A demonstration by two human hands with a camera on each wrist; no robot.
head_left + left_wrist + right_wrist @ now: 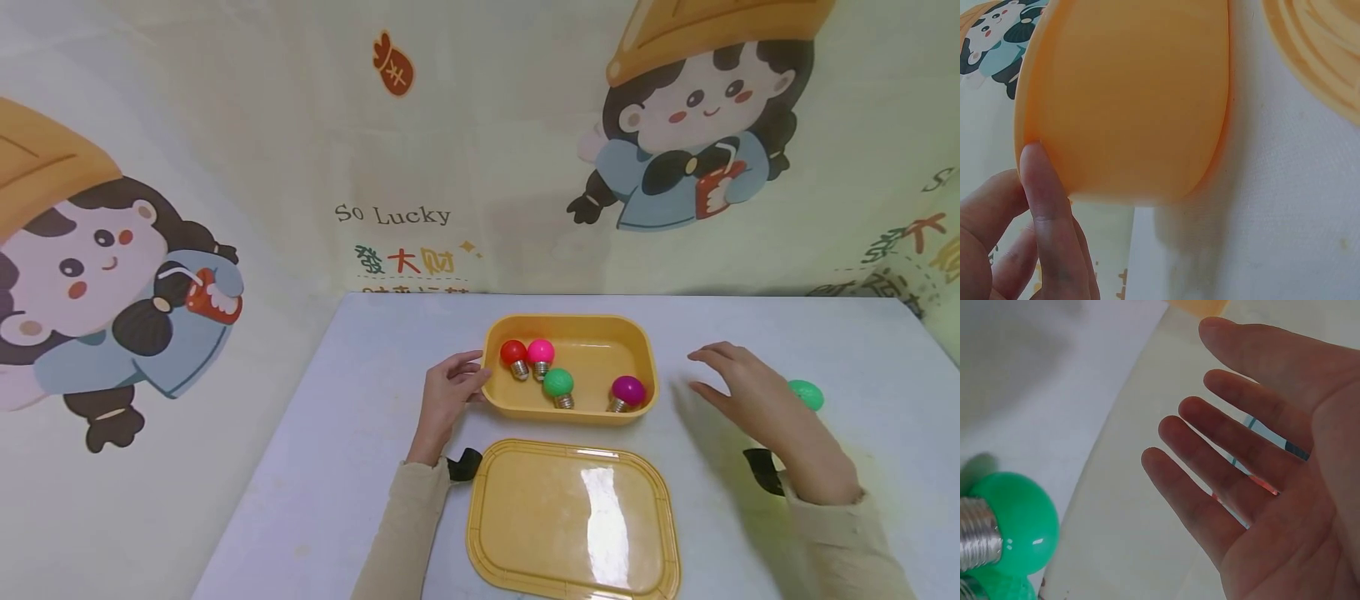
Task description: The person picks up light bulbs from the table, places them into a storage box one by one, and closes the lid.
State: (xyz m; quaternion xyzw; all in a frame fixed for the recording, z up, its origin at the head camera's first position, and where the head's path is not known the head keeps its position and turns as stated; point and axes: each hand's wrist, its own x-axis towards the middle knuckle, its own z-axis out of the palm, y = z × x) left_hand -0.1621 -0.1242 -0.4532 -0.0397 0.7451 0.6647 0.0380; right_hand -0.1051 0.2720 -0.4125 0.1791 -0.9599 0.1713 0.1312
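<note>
A yellow plastic box (600,358) stands on the table with a red bulb (513,353), a pink bulb (541,352), a green bulb (558,383) and a purple bulb (627,391) inside, all with silver screw bases. At the box's left end, my left hand (450,397) holds its wall, thumb and fingers at the rim. My right hand (757,404) hovers over the table to the right of the box, holding nothing, its fingers spread in the right wrist view. Green bulbs (1019,522) lie beside it, one partly hidden behind the hand in the head view.
A flat yellow lid (540,517) lies on the white table (322,467) in front of the box. Behind the table hangs a cloth (510,158) printed with cartoon figures. Dark straps (465,465) show at both wrists.
</note>
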